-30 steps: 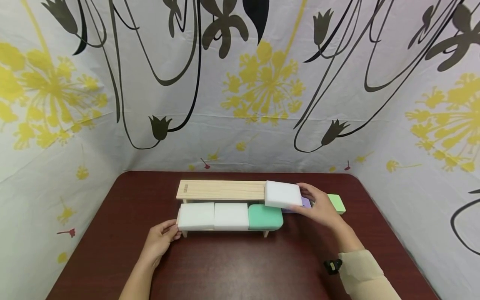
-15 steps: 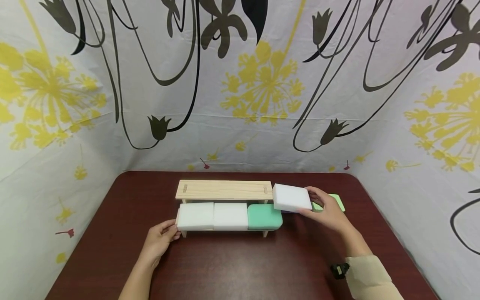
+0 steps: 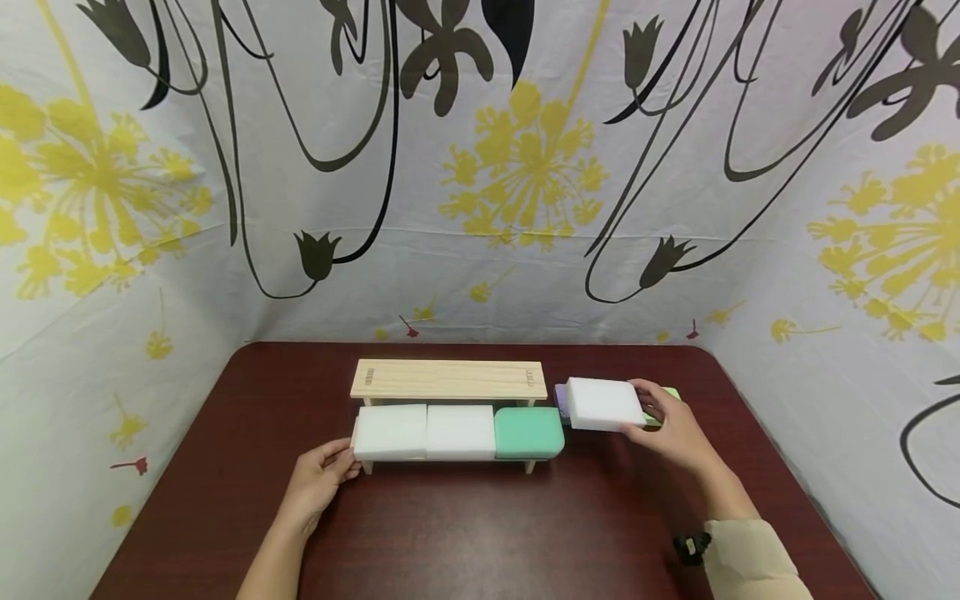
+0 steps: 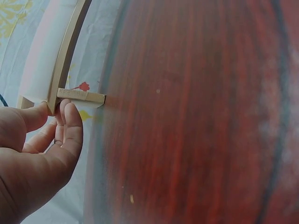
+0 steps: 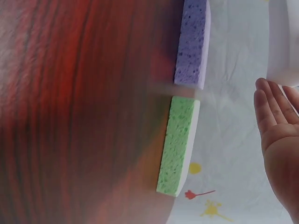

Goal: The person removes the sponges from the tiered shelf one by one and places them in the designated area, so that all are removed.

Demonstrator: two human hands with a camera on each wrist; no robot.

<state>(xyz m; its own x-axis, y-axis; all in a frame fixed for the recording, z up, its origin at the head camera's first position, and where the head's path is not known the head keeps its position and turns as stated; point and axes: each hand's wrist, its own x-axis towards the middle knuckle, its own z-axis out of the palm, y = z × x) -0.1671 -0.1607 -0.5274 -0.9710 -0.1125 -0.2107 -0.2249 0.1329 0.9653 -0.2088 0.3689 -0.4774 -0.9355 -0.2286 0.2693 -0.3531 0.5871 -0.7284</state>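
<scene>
My right hand point(image 3: 675, 433) holds a white sponge-like block point(image 3: 606, 404) by its right edge, raised beside the rack. Part of that block point(image 5: 280, 42) shows at the upper right in the right wrist view. Beneath and behind it lie a purple sponge point(image 5: 191, 44) and a light green sponge point(image 5: 176, 144), both white-backed. At the rack's front left corner, my left hand point(image 3: 324, 479) pinches the end of a low wooden rack point(image 4: 65, 56) between thumb and fingers. Two white blocks point(image 3: 460, 432) and a teal block point(image 3: 529, 433) line its front tier.
Behind the front tier runs a bare wooden upper shelf point(image 3: 450, 379) on short legs. Everything stands on a dark red wood-grain table point(image 3: 465, 533) with rounded far corners. A flower-printed cloth point(image 3: 480, 275) hangs close around its back and sides.
My right hand has carried the white block off the right end of the upper shelf, rightward and slightly nearer, uncovering the shelf end. My left hand keeps its hold on the rack.
</scene>
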